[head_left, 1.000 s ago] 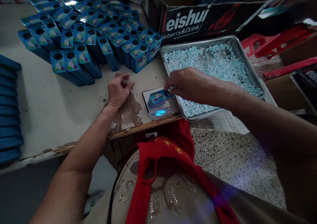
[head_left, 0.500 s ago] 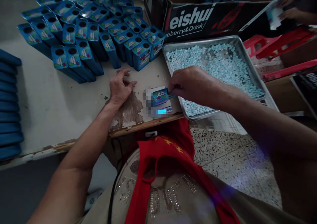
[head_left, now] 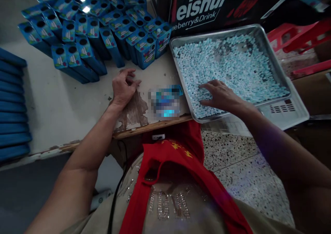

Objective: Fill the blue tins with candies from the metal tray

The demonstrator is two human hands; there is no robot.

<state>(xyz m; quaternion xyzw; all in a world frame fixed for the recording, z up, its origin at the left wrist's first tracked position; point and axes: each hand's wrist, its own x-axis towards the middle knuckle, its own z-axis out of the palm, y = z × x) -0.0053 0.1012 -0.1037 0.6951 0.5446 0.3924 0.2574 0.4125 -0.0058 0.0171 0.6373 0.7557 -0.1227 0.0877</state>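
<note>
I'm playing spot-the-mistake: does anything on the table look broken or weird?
Yes, the flat white-painted tabletop looks damaged. Next to the left hand, a ragged brown patch of worn surface looks like bare wood showing through. The brown wooden front edge looks odd too, with its white coating chipped away.

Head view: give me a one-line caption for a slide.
Right hand over a metal tray of candies; left hand on the table near blue boxes.

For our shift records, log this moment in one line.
right hand: open, at candies in tray | left hand: loosely curled on table | box: on scale, partly blurred
</note>
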